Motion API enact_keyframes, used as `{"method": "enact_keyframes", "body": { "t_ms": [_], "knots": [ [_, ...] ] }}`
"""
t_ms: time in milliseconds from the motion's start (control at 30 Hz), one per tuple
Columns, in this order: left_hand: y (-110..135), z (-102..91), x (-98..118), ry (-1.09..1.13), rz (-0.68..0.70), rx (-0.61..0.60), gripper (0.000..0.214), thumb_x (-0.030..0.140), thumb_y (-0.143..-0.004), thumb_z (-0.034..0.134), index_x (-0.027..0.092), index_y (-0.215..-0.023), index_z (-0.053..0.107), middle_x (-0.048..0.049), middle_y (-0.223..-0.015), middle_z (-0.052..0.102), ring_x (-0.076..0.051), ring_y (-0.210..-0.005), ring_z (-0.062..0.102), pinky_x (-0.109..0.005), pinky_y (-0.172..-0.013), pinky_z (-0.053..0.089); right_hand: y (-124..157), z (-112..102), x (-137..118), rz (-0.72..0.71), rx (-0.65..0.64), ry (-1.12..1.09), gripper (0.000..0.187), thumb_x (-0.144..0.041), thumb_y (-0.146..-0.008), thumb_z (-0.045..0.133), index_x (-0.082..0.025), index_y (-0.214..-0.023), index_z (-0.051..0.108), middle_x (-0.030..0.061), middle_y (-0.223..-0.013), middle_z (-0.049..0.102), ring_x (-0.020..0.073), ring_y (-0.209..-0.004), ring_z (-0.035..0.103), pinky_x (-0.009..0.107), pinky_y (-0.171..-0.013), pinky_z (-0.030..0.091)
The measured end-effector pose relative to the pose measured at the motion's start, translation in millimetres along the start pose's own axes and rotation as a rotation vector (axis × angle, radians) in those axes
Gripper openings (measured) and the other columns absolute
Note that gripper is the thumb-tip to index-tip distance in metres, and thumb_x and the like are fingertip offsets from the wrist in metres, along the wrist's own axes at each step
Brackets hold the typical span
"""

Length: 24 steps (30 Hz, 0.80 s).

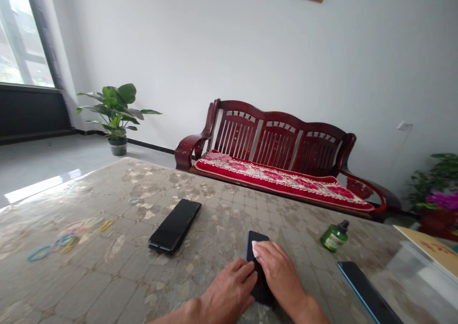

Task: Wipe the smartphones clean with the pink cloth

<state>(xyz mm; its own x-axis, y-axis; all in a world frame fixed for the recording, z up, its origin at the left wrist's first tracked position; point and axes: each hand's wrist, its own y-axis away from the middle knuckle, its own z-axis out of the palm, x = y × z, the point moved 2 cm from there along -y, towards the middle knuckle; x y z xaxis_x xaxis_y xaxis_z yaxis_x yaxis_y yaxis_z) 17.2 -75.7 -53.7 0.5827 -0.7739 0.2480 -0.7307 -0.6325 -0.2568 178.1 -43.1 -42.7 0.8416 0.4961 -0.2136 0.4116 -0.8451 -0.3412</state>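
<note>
"How does the right hand (pixel 281 271) stand?"

"Its grip is closed, with a small white wipe (pixel 255 249) pinched under bunched fingertips and laid against the dark phone (pixel 262 282), toward that phone's far end."

"And the left hand (pixel 231 286)?"

"Its fingers are curled and rested on the phone's left side, lower down. Whether the phone is clasped or merely steadied cannot be told, as the fingertips are partly hidden."

"Which hand is nearer, then?"

"Neither; the phone is touched by both. It is laid flat beneath them, its long axis pointed at the far edge of the table (pixel 114 276)."

"What is found farther out?"

"A black phone (pixel 175 225) is set toward the left edge, slanted. On the other side, a green bottle (pixel 335 236) is stood nearer the far edge, and a blue-edged phone (pixel 368 293) is placed closer to the near side, both well apart from the hands."
</note>
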Motion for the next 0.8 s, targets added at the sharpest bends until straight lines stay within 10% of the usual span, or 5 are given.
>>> {"method": "enact_keyframes", "body": {
  "t_ms": [800],
  "knots": [
    [2, 5.1, -1, -0.013, 0.027, 0.035, 0.009, 0.023, -0.092, 0.061, 0.017, -0.099, 0.062, -0.0072, -0.111, 0.066, -0.023, -0.105, 0.058, -0.032, -0.096, 0.047, -30, 6, -2, 0.008, 0.003, 0.076, 0.031, -0.011, -0.095, 0.039, -0.022, -0.105, 0.067, 0.0053, -0.103, 0.07, 0.019, -0.097, 0.061, 0.033, -0.091, 0.046]
  ]
}}
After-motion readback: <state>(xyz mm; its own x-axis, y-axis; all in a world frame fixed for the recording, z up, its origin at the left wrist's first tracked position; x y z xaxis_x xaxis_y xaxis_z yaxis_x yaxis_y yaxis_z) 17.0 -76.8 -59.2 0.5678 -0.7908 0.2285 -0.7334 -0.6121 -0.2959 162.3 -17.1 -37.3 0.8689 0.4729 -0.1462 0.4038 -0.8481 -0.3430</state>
